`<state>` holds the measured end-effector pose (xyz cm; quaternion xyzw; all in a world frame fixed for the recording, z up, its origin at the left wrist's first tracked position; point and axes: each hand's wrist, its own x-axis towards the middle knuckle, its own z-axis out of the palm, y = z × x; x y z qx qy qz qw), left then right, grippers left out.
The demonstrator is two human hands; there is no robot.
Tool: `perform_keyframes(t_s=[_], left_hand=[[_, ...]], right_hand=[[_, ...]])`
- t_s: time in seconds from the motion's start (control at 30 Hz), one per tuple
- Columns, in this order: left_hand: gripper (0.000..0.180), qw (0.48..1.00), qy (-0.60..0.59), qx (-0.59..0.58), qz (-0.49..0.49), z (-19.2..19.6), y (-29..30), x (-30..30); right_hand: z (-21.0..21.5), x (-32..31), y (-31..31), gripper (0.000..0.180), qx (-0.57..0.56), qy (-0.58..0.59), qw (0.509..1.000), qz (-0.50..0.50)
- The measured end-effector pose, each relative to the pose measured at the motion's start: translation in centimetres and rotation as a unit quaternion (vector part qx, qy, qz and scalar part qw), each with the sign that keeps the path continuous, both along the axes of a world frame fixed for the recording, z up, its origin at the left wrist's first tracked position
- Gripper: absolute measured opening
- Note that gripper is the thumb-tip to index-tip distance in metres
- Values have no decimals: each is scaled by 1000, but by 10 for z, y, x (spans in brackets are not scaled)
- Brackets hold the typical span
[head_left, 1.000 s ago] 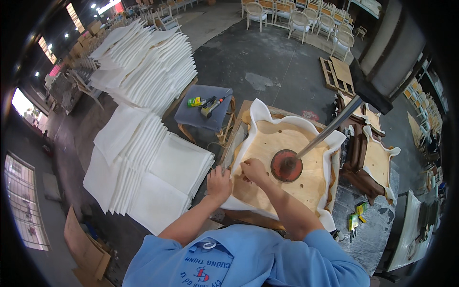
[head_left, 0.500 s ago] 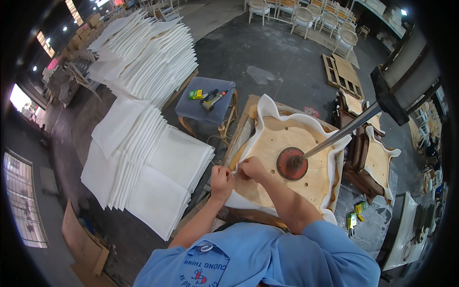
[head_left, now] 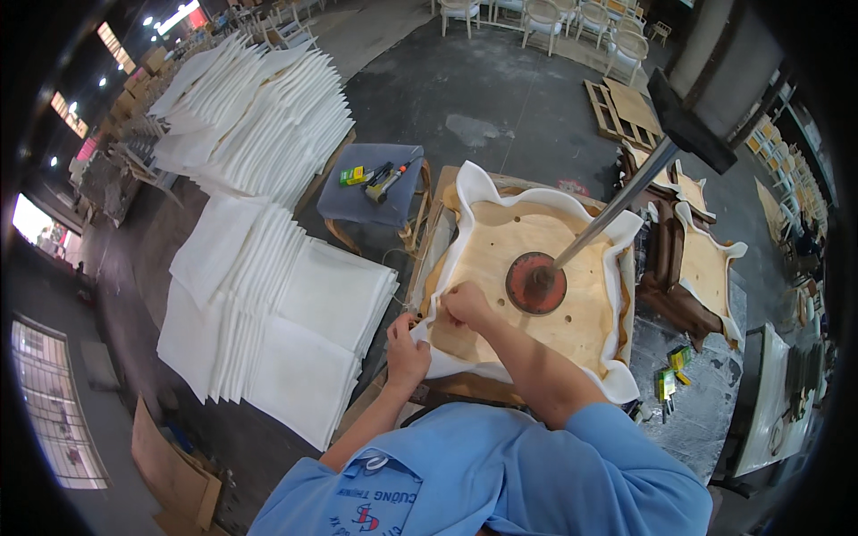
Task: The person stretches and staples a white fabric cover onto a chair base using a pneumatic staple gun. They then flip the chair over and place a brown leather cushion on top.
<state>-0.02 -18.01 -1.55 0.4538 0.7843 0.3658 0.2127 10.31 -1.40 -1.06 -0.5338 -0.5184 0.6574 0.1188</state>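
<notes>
Slid left hand (head_left: 408, 355) toward near-left corner of wooden panel (head_left: 487, 246) | gripping white padding (head_left: 479, 186), apparently for tension | curling right hand (head_left: 465, 305) over panel, cannot tell whether gripping | panel pinned mid-tabletop (head_left: 437, 213) under red disc (head_left: 523, 290), seemingly against slipping

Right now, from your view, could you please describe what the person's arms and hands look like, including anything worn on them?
The person wears a light blue shirt with blue and red printing on the chest. Its left sleeve and right sleeve are short and plain. The left hand and right hand look ungloved, with no watch visible.
</notes>
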Motion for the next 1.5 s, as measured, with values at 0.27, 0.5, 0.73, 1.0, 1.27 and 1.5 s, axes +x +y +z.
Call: perform_keyframes(t_s=[0.27, 0.5, 0.73, 1.0, 1.27, 1.5], left_hand=[[25, 990, 122, -26, -68, 18, 30, -14], [25, 977, 182, 72, -85, 23, 19, -7], [27, 940, -44, -25, -337, 37, 60, 120], [47, 837, -357, -239, -339, 6, 160, 282], [16, 732, -560, -351, -165, -3, 228, 318], [19, 702, -626, -275, -202, 19, 244, 357]], right_hand=[[-12, -17, -23, 35, 67, 20, 998, -4], [25, 63, -39, 24, 145, 126, 981, 40], [39, 291, -48, 30, 386, -480, 786, 57], [6, 372, -1, 23, 487, -377, 787, -39], [2, 356, -11, 22, 519, -290, 795, -124], [-3, 379, 11, 19, 406, -235, 863, -189]])
